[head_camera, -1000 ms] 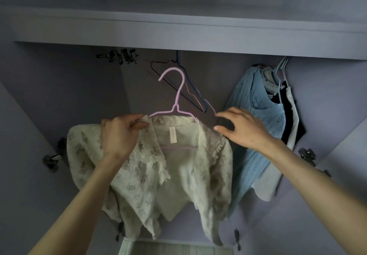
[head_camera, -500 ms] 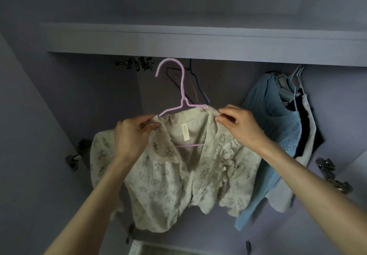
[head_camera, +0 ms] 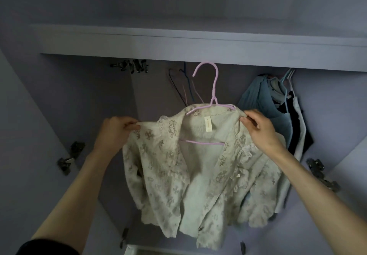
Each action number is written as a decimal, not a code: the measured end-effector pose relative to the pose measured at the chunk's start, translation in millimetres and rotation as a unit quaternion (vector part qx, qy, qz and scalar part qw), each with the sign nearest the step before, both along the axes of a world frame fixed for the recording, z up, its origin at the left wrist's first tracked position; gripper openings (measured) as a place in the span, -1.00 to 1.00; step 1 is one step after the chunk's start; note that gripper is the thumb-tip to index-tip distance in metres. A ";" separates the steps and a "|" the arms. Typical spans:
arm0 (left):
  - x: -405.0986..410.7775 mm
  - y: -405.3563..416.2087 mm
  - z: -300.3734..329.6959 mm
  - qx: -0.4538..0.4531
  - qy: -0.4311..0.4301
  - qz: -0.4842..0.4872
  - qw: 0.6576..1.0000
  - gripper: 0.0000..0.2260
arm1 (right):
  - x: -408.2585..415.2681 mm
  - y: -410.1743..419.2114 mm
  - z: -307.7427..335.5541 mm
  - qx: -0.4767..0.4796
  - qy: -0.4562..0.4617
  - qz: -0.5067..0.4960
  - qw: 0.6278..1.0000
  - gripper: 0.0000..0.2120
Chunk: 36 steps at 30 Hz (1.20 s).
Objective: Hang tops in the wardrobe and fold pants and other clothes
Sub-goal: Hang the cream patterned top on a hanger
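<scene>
A cream lace blouse (head_camera: pixel 198 171) with a floral pattern hangs on a pink hanger (head_camera: pixel 214 88), held up inside the open wardrobe. My left hand (head_camera: pixel 115 133) pinches the blouse's left shoulder. My right hand (head_camera: pixel 260 129) grips its right shoulder. The hanger's hook points up, just under the front edge of the wardrobe shelf (head_camera: pixel 198 50). The rail itself is hidden behind the shelf edge.
Several empty wire hangers (head_camera: pixel 184 88) hang at the back middle. A blue knit top (head_camera: pixel 264 103) and dark and white garments (head_camera: pixel 297 127) hang at the right. Door hinges (head_camera: pixel 69 157) sit on both side walls.
Both hands have lifted the blouse and hanger higher and to the right. The right hand, open near the hanger a second ago, now grips the right shoulder.
</scene>
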State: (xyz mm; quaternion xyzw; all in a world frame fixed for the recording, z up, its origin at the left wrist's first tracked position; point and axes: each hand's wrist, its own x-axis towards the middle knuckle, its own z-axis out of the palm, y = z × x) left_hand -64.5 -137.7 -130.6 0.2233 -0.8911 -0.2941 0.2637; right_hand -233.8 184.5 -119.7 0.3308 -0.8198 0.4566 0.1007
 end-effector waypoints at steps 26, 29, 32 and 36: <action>-28.7 55.0 12.2 -0.185 0.118 -0.004 0.976 -0.78 | 0.6 25.5 -21.9 0.128 -0.084 -0.025 0.988 -0.61; -24.6 47.1 8.5 -0.166 0.102 0.013 0.981 -0.78 | 0.5 29.0 -32.0 0.130 -0.072 -0.042 0.988 -0.91; -21.8 45.5 3.5 -0.206 0.108 0.005 0.973 -0.82 | -4.6 35.6 -32.2 0.121 -0.044 -0.055 0.990 -0.69; -14.4 41.4 -6.0 -0.258 0.100 0.030 0.961 -0.71 | -6.6 40.2 -19.1 0.099 0.002 -0.044 0.994 -0.79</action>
